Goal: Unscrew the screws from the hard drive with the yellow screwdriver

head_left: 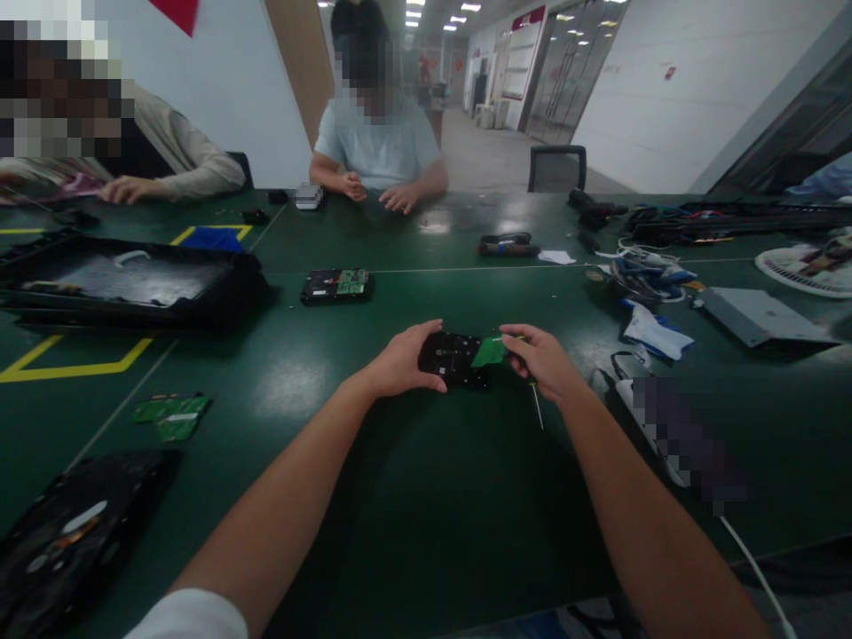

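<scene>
Black metal and a bit of green: that's the hard drive (453, 358) sitting dead centre on the table, with a small green circuit board (489, 351) tipped up at its 3 o'clock edge. The left hand (404, 359) is wrapped over the drive's 9 o'clock side, fingers curled onto it. The right hand (544, 359) pinches the green board and also has a thin screwdriver (536, 405) tucked in its grip, shaft pointing down toward 6 o'clock.

The table (426, 497) is dark green, kinda glossy, with ceiling lights bouncing off it and yellow tape lines (73, 366) out at 9 o'clock. Another drive (336, 285) with its board still on lies at 11 o'clock, loose green boards (171, 414) at 8 o'clock, and a big black tray (126, 282) at 10.

At 12 o'clock a person in a pale shirt (376, 142) sits across the table, with a long white corridor behind them. A tangle of cables (649, 271) is at 2 o'clock.
</scene>
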`<state>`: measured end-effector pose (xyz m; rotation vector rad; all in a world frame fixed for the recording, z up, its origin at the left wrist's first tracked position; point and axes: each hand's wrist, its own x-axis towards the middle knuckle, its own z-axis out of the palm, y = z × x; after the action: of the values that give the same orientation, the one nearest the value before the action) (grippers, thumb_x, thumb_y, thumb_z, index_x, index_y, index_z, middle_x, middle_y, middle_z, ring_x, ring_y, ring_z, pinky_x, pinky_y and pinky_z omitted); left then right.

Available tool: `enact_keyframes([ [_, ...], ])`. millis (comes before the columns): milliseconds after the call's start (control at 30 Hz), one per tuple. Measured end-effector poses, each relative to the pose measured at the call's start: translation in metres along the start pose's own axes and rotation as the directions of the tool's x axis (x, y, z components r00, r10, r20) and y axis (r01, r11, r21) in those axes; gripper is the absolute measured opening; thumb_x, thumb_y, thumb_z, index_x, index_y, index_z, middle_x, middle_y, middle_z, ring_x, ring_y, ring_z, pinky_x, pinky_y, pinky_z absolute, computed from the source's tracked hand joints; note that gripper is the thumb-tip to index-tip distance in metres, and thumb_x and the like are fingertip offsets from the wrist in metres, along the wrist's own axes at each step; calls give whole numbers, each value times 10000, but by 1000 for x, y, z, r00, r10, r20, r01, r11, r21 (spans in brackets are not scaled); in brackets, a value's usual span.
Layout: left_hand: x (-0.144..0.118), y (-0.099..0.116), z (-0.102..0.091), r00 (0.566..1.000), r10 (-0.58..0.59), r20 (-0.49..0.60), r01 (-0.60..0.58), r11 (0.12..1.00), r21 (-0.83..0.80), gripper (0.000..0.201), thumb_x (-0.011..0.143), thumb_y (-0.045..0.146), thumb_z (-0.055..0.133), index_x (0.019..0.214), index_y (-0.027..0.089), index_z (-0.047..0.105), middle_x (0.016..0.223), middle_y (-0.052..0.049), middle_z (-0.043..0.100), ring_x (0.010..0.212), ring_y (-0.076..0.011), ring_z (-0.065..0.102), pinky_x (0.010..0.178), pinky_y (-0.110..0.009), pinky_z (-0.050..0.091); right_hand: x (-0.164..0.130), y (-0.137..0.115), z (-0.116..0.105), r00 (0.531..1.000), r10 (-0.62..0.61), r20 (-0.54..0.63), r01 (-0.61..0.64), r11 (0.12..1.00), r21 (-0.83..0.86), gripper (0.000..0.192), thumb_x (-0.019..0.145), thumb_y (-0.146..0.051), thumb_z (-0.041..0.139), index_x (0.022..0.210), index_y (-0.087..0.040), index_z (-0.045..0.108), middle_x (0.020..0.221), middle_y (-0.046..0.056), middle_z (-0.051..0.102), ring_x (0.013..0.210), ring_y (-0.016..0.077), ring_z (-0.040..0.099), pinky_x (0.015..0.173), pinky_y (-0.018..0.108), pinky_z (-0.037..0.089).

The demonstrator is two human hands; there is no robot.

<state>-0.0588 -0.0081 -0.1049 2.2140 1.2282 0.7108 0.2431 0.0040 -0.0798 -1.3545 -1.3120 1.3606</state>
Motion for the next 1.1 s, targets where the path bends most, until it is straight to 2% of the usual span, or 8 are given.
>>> enact_keyframes([
  [200, -2, -2, 2, 1000, 15, 12, -15, 998, 54, 1094, 773, 520, 903, 1668, 306, 311, 1705, -140, 407, 1604, -357, 347, 1305, -567, 314, -2, -1, 4, 1000, -16, -3, 16, 1000, 6, 437, 896, -348, 781, 1254, -208, 575, 649, -59, 575, 478, 94, 478, 394, 189, 322],
  [333, -6, 10, 11, 996, -35, -82, 53, 974, 222, 1091, 748, 664, 875, 1636, 278, 373, 1702, -168, 373, 1604, -436, 275, 1295, -648, 269, -4, 2, 9, 999, -4, 50, 5, 1000, -16, 468, 893, -400, 795, 1236, -204, 546, 644, -55, 596, 463, 94, 479, 404, 196, 317],
  [433, -11, 29, 20, 976, -47, -214, 110, 951, 290, 979, 788, 715, 814, 1570, 245, 459, 1582, -181, 470, 1507, -446, 388, 1233, -651, 362, -4, 5, 12, 994, 4, 105, -2, 1000, -23, 467, 893, -426, 796, 1220, -202, 548, 631, -57, 597, 462, 93, 477, 415, 194, 321],
  [567, -18, 61, 35, 915, -170, -367, 269, 933, 238, 596, 991, 520, 630, 1494, 230, 496, 1394, -159, 561, 1231, -351, 633, 1010, -517, 572, -4, 6, 13, 995, 15, 102, -15, 1000, 2, 483, 882, -418, 800, 1254, -192, 591, 662, -55, 597, 488, 87, 483, 431, 189, 339],
  [600, -21, 69, 40, 906, -219, -361, 305, 931, 200, 522, 1029, 477, 560, 1485, 234, 489, 1374, -151, 576, 1115, -316, 686, 919, -481, 603, -4, 6, 13, 995, 9, 100, -9, 1000, 3, 498, 871, -411, 810, 1265, -187, 604, 680, -53, 600, 495, 84, 484, 432, 188, 341],
  [700, -31, 88, 56, 945, -253, -207, 294, 934, 204, 473, 1060, 472, 474, 1468, 233, 498, 1246, -132, 680, 930, -294, 737, 767, -446, 609, -6, 2, 14, 994, -42, 104, 43, 999, -10, 543, 828, -383, 845, 1288, -185, 635, 743, -43, 623, 505, 74, 484, 425, 187, 332],
  [833, -40, 99, 68, 978, -208, -25, 207, 942, 264, 565, 1057, 466, 465, 1568, 228, 416, 1229, -136, 745, 895, -321, 766, 720, -456, 605, -10, 0, 18, 990, -62, 123, 69, 996, -50, 572, 838, -365, 827, 1351, -205, 631, 741, -44, 634, 486, 77, 484, 415, 192, 328],
  [1100, -35, 94, 65, 978, -206, 21, 180, 895, 407, 629, 1075, 430, 425, 1637, 158, 353, 1279, -173, 752, 899, -329, 778, 713, -457, 604, -7, 5, 23, 999, 30, 16, -29, 998, -63, 466, 873, -308, 797, 1264, -165, 587, 662, -34, 633, 465, 88, 484, 413, 193, 347],
])
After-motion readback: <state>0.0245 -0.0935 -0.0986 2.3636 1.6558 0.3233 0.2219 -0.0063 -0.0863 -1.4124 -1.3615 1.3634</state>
